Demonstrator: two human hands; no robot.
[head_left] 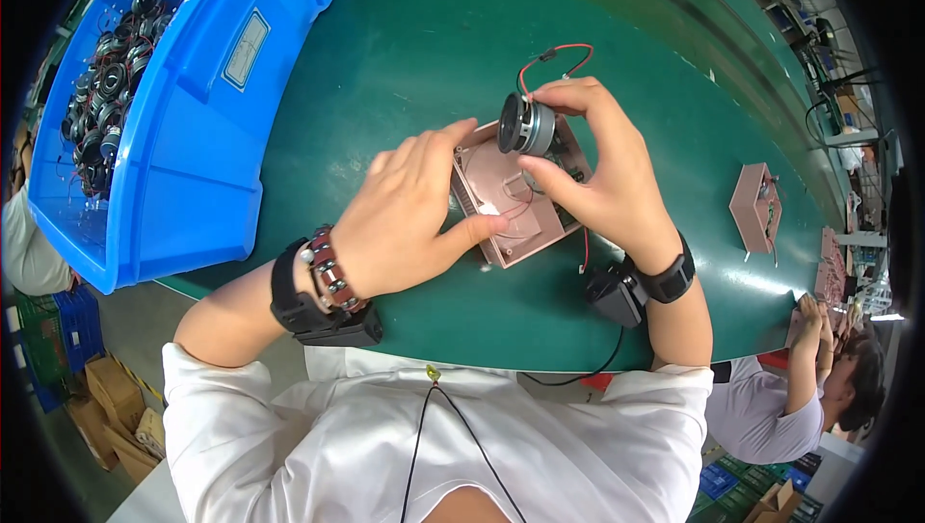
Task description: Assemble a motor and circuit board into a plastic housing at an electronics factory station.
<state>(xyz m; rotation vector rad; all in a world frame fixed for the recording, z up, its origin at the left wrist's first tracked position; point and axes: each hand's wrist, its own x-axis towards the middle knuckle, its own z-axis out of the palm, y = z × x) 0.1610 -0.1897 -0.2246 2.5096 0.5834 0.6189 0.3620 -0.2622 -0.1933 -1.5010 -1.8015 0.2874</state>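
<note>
Between the thumb and fingers of my right hand (607,166) is a small round speaker (526,125) with a black cone and a grey metal back. Red and black wires (557,51) loop up from it. The speaker is tilted on its side over a pink plastic housing (530,245), which lies open on the green table. A circular recess shows inside the housing, along with a thin red wire and part of a circuit board. My left hand (409,205) rests on the housing's left side, its thumb on the near edge and its fingers along the far-left wall.
A large blue bin (193,128) on the left holds many similar speakers (111,80). Another pink housing (754,207) lies on the green table (414,31) to the right. Beyond it, a co-worker (790,407) handles pink parts at the table's right end.
</note>
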